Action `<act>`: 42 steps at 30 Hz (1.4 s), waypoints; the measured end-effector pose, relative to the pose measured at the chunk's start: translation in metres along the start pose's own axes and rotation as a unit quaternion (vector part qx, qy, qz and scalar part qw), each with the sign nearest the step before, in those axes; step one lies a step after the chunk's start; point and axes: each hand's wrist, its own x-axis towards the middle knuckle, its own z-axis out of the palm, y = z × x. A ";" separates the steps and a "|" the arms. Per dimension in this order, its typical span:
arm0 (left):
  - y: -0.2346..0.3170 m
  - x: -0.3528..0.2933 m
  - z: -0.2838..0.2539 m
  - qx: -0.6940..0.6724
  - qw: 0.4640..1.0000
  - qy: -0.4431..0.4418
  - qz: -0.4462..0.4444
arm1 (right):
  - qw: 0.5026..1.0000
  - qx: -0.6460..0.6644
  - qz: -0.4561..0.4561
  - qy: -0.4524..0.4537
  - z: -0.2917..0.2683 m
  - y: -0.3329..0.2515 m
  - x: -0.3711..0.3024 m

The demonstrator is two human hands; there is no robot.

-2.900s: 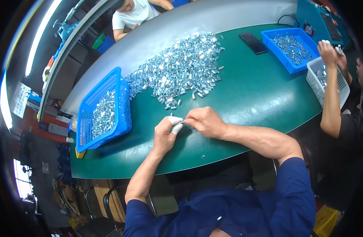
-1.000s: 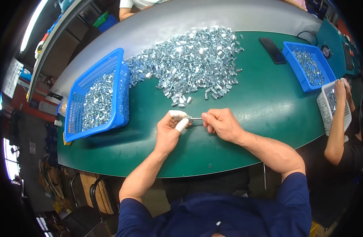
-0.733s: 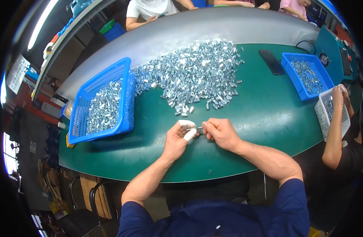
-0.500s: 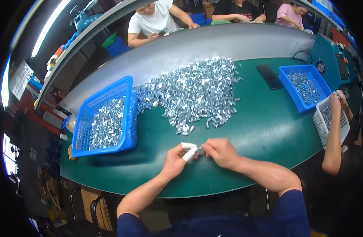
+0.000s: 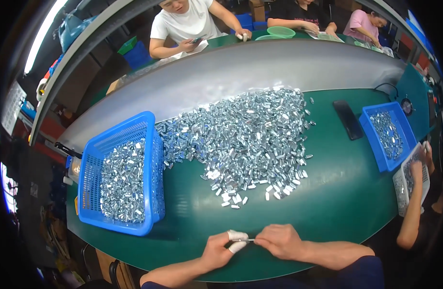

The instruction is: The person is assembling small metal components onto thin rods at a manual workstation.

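Observation:
Close to the table's near edge, my left hand and my right hand meet at the fingertips. White covers wrap the left thumb and forefinger, which close on a small metal piece. Its thin, pale end shows between the hands, pinched on the other side by my right thumb and forefinger. Fingers hide most of the piece. Beyond the hands spreads a wide heap of small silvery metal pieces, with a few loose ones at its near edge.
At left stands a blue perforated basket with more pieces. A black phone lies right of the heap, before a blue tray of pieces. At far right a co-worker's hand is at a white basket. A grey barrier runs behind.
The view has tilted upward, so table, heap and hands sit lower in the picture. My hands remain fingertip to fingertip. At right, the co-worker's hands have moved apart, one down to the white basket.

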 end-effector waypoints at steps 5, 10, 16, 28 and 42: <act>-0.009 -0.001 0.002 -0.002 0.997 0.008 0.072 | 0.999 0.001 0.034 -0.028 0.003 0.001 0.001; -0.013 -0.003 0.003 -0.027 0.997 0.022 0.066 | 0.997 0.026 0.047 -0.050 0.005 0.008 0.000; -0.012 -0.004 -0.002 -0.028 0.999 0.018 0.033 | 0.999 0.043 0.022 0.019 0.004 0.001 0.012; -0.005 -0.006 0.002 -0.039 0.999 0.028 -0.002 | 0.999 0.009 0.043 -0.025 0.004 -0.003 0.005; -0.012 0.000 0.009 -0.082 0.996 0.026 -0.013 | 0.987 0.051 0.146 -0.052 0.008 0.007 -0.004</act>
